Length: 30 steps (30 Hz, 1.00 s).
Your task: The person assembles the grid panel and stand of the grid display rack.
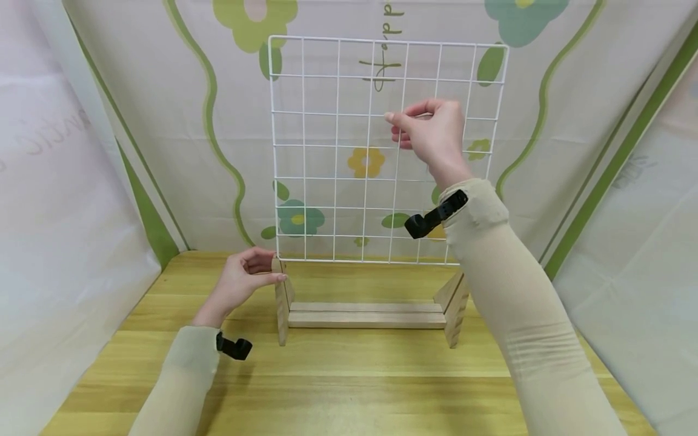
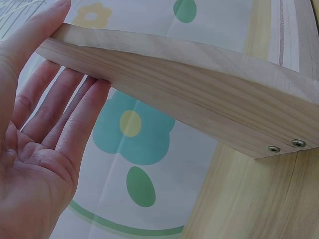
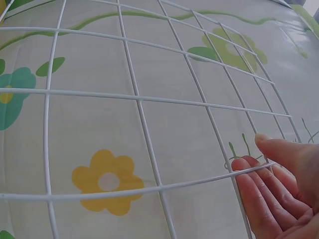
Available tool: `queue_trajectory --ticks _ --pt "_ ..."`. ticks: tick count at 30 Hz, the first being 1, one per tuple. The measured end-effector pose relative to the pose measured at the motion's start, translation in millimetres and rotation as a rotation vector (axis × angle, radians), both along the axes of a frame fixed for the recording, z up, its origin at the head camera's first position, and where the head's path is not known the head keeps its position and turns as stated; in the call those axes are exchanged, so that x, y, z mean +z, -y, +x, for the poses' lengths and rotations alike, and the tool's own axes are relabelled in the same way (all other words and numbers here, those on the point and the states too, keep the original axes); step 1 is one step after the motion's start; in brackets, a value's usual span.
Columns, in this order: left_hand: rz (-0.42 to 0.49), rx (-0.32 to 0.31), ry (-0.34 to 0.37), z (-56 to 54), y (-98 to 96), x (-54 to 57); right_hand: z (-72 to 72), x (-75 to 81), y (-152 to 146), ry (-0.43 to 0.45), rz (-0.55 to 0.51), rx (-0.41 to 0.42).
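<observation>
A white wire grid panel [image 1: 365, 179] stands upright in a wooden stand [image 1: 365, 319] on the table. My left hand [image 1: 240, 281] holds the top of the stand's left side piece [image 1: 281, 303]. In the left wrist view, the thumb lies on one face of that wood [image 2: 189, 74], with the fingertips against the other. My right hand [image 1: 436, 130] holds the grid's wires in the upper right part. The right wrist view shows the thumb and fingers of that hand [image 3: 279, 194] about a wire; whether the thumb presses it is hard to tell.
Behind the grid hangs a pale cloth [image 1: 229, 121] with printed flowers, and similar cloth walls stand at both sides. The wooden table [image 1: 349, 387] stretches in front of the stand. Two screws [image 2: 298, 144] show low on the left side piece.
</observation>
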<state>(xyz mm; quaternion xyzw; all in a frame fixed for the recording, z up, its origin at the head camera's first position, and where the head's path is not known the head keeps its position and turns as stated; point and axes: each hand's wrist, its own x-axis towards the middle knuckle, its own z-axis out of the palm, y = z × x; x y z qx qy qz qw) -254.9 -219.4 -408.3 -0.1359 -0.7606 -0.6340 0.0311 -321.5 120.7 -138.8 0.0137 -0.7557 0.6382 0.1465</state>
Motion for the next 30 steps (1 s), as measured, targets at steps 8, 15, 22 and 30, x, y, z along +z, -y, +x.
queue_trajectory --ticks 8,15,22,30 --pt "0.0 0.002 0.0 -0.5 0.6 -0.8 1.4 -1.0 0 -0.012 0.001 0.012" --pt "-0.005 0.014 0.011 2.0 0.0 -5.1 3.2 -6.8 0 -0.008 0.01 0.025" --pt "-0.004 0.013 0.009 1.5 0.4 -6.8 4.8 -10.2 0 -0.042 0.013 0.032" --pt "-0.006 0.027 0.012 -0.6 1.8 -5.9 9.9 -10.6 0 -0.093 0.018 0.045"
